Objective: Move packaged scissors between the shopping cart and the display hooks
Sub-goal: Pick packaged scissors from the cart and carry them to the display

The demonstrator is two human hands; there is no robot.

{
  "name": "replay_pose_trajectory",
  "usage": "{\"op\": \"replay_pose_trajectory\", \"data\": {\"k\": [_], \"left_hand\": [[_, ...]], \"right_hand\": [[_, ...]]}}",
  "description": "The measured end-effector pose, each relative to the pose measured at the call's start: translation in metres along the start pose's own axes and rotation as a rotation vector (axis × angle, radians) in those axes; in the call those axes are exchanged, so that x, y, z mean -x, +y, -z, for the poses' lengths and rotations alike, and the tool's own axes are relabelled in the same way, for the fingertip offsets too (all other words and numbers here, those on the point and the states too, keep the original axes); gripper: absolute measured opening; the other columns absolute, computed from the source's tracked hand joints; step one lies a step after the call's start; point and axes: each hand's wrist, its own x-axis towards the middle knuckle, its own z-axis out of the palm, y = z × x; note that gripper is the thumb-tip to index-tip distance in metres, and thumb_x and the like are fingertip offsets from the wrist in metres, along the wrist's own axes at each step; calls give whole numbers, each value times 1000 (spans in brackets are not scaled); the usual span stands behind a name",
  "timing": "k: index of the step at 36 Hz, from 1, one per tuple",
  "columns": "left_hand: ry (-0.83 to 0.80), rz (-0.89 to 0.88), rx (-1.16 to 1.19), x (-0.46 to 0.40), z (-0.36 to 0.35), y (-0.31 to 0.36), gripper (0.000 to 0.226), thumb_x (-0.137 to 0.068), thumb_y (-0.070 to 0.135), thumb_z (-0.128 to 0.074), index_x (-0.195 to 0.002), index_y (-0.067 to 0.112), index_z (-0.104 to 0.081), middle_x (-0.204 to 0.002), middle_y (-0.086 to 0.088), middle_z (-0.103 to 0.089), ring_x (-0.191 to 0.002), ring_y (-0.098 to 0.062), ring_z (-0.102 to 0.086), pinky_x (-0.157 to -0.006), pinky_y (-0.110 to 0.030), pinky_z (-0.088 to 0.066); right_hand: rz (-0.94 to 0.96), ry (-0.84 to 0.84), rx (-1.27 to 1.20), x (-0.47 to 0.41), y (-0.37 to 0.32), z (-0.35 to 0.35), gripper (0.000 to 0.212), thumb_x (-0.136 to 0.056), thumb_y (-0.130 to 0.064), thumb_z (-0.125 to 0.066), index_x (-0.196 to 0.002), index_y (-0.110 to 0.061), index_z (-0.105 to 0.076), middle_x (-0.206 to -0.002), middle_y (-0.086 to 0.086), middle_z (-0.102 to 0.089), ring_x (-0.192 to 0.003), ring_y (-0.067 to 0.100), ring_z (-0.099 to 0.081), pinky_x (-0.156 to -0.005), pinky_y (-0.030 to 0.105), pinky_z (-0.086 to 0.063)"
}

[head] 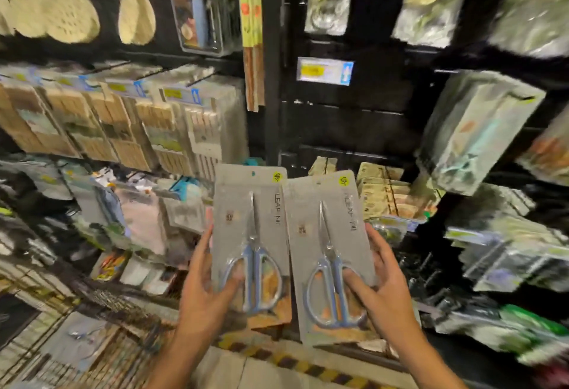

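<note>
I hold two packs of scissors upright side by side in front of the black display wall. Each is a grey card with blue-handled scissors and a yellow sticker at its top corner. My left hand [209,284] grips the left pack [250,203], thumb across the handles. My right hand [380,287] grips the right pack [323,213] the same way. The shopping cart [92,321] shows at the lower left, its wire rim blurred, with another scissors pack [80,334] lying in it. A bare stretch of black panel [345,123] lies above the packs; I cannot make out its hooks.
Packs of wooden pegs [123,123] hang at the left, wooden spoons [61,3] above them. Clear-wrapped goods [474,130] hang at the right. A price tag [324,71] sits on the panel. A yellow-black striped floor edge [295,364] runs below the shelves.
</note>
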Motion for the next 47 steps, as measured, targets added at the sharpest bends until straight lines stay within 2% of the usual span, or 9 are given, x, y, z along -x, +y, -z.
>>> {"op": "replay_pose_trajectory", "data": {"k": [2, 4, 7, 14, 19, 24, 35, 40, 47], "left_hand": [[-19, -12, 23, 5, -27, 12, 82, -85, 23, -80, -150, 43, -36, -153, 18, -45, -139, -4, -46, -107, -25, -42], [-52, -37, 54, 9, -53, 24, 82, -81, 36, -83, -148, 49, -36, -148, 31, -46, -134, 7, -47, -104, -19, -43], [-64, -71, 84, 15, -91, 38, 83, -83, 18, -84, -144, 50, -39, -133, 44, -51, -122, 19, -51, -94, -10, -46], [-109, -93, 83, 18, -149, 68, 85, -81, 20, -81, -140, 63, -38, -137, 30, -57, -126, 2, -56, -104, -36, -48], [-138, -109, 100, 4, -169, 89, 88, -70, 47, -83, -144, 58, -38, -135, 27, -61, -123, -2, -61, -101, -40, -51], [-125, -130, 65, -17, -171, 94, 84, -80, 28, -84, -143, 60, -38, -138, 18, -61, -124, -5, -61, -102, -44, -52], [-99, -175, 110, -80, -164, 95, 84, -80, 21, -78, -144, 58, -38, -138, 13, -62, -124, -6, -61, -101, -37, -50], [-115, -215, 123, -104, -162, 94, 85, -81, 18, -78, -144, 58, -37, -132, 22, -64, -119, 0, -62, -92, -24, -51], [-131, -251, 123, -124, -162, 91, 86, -81, 12, -77, -147, 53, -38, -129, 19, -66, -116, 1, -63, -80, -7, -53]], "right_hand": [[27, 39, 8, 0, 0, 30, 76, -89, -1, -70, -151, -30, -37, -144, -14, -55, -125, 2, -58, -89, 12, -52], [40, 71, 6, -1, -1, 59, 77, -89, -3, -71, -151, -33, -37, -148, -11, -53, -129, 4, -56, -92, 14, -52], [74, 108, 7, -3, -4, 97, 77, -89, -1, -71, -148, -37, -38, -141, -10, -60, -123, 6, -61, -92, 16, -54], [90, 171, 14, -11, -13, 161, 79, -82, -21, -73, -151, -36, -36, -130, -21, -65, -117, 4, -65, -93, 23, -56], [129, 216, 0, -25, -17, 176, 80, -80, -22, -74, -151, -31, -38, -121, -26, -67, -112, 1, -66, -84, 14, -55], [147, 234, -9, -43, -18, 173, 78, -86, -7, -73, -151, -32, -37, -120, -29, -67, -113, 0, -65, -83, 13, -55], [219, 305, -8, -90, -24, 155, 77, -85, -8, -72, -150, -32, -40, -134, -21, -62, -120, 2, -63, -87, 17, -56], [254, 343, 11, -111, -30, 146, 77, -86, -6, -71, -151, -30, -38, -138, -29, -56, -125, -3, -57, -94, 32, -58], [291, 358, 4, -131, -27, 135, 76, -88, 4, -69, -148, -31, -39, -131, -33, -59, -121, -4, -59, -92, 18, -55]]}}
